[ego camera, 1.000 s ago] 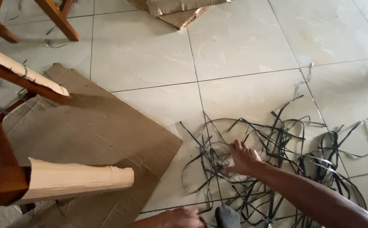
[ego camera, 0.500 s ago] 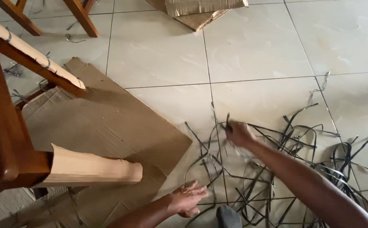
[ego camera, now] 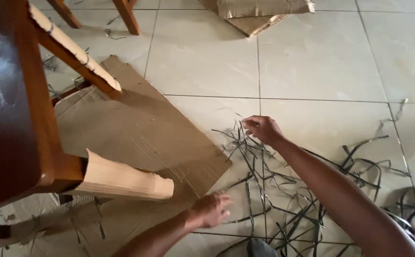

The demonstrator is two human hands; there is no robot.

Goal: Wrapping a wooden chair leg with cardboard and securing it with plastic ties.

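My right hand [ego camera: 263, 128] is pinched shut on the top ends of a few dark strips [ego camera: 283, 200], fingers curled tight round them. My left hand [ego camera: 210, 209] hangs loose & half open, fingers spread, holding nothing, just above the floor.

Landmark = the flat cardboard sheet [ego camera: 136, 133] on the tiled floor [ego camera: 312, 71]. The strips lie in a loose tangle right of the sheet, spreading away from its corner toward the lower right; a few stray ones reach farther right. Right hand is just off the sheet's right edge, at the tangle's upper end. Left hand is at the sheet's lower corner, near touching; can't tell if it does.

Over the sheet's left part: a dark wooden chair [ego camera: 22, 119], its legs wrapped in pale brown cardboard sleeves [ego camera: 122, 180], one tube sticking out low, one slanting higher up. Beyond the sheet, far side: a folded brown cardboard piece [ego camera: 259, 12], plain, no label I can make out.
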